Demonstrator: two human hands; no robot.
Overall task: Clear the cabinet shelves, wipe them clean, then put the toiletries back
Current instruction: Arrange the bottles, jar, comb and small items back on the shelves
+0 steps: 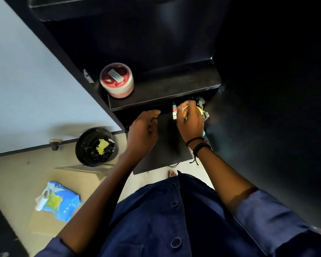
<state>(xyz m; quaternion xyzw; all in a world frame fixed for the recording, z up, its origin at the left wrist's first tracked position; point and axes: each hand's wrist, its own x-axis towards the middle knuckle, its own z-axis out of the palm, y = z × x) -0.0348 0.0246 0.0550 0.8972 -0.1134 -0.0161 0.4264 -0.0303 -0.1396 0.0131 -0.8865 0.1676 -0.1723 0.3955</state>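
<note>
I look down into a black cabinet (156,43). A pink round jar (117,80) with a white-rimmed lid stands at the left of a black shelf (174,86). On the lower shelf (167,134), my right hand (190,119) reaches among small toiletries at the right and its fingers curl round a small pink-and-white item. A white tube (174,112) with a teal cap and shiny clear wrappers (202,106) lie beside it. My left hand (144,130) hovers over the lower shelf's left part with loosely curled fingers, holding nothing.
A black bin (95,146) with yellow scraps stands on the floor at the left. A blue wipes pack (59,201) and a small white bottle (42,201) lie on a cardboard sheet (50,221). The black cabinet door (276,127) stands open at the right.
</note>
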